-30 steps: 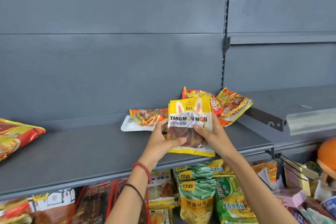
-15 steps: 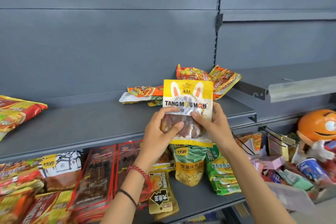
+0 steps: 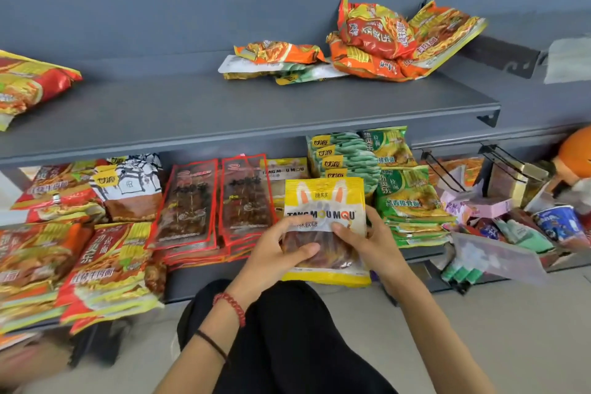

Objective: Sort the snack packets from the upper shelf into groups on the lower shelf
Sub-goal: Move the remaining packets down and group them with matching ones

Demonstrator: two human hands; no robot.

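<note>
A yellow TANG MOU MOU packet [image 3: 324,201] with rabbit ears on it is held upright in front of the lower shelf [image 3: 192,278]. My left hand [image 3: 278,253] grips its left side, thumb across the clear window. My right hand [image 3: 371,240] grips its right side. Behind it on the lower shelf lies another yellow packet of the same kind [image 3: 283,169]. On the upper shelf [image 3: 224,115] rests a heap of orange noodle packets [image 3: 393,41], with a few flat packets [image 3: 275,61] left of them and a red-yellow packet [image 3: 28,83] at far left.
The lower shelf holds groups: red noodle packets [image 3: 96,269], red-framed dark packets [image 3: 217,201], green packets [image 3: 409,198], a white-brown packet [image 3: 131,189]. Mixed small goods and metal hooks [image 3: 511,166] crowd the right. My black-clad knees [image 3: 281,339] are below the hands.
Both hands brought the yellow packet down from upper-shelf height to in front of the lower shelf. The view tilted downward, showing more of the lower shelf and my knees.
</note>
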